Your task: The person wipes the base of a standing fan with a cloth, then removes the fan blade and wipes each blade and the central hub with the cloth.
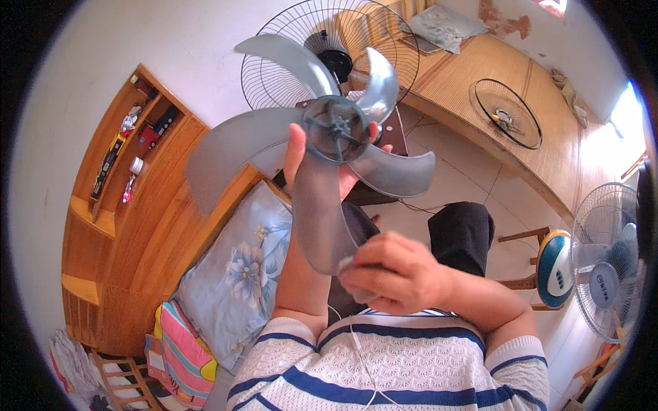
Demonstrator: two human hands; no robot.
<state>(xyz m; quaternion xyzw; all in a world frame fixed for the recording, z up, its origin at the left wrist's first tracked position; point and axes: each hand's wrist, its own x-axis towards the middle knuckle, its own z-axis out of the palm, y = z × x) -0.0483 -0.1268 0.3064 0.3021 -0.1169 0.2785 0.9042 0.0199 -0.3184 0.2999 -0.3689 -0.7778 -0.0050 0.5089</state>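
Observation:
A grey translucent fan blade wheel [322, 212] with several curved blades is held up in front of me, its ribbed hub side facing me. My left hand [348, 179] grips it from behind at the hub, thumb on the left and fingertips on the right. At the tip of the lowest blade, my right hand [401, 274] is closed around a small greyish-white wad [345, 263] that looks like cloth, pressed against the blade. Most of that wad is hidden by the fingers.
Behind the blade wheel stands a round black wire fan grille [264, 75]. A front grille [507, 113] lies on the wooden bed platform [445, 82]. A standing fan [604, 281] and a stool [554, 268] are at right. A flowered pillow [240, 267] and wooden shelf [137, 198] are left.

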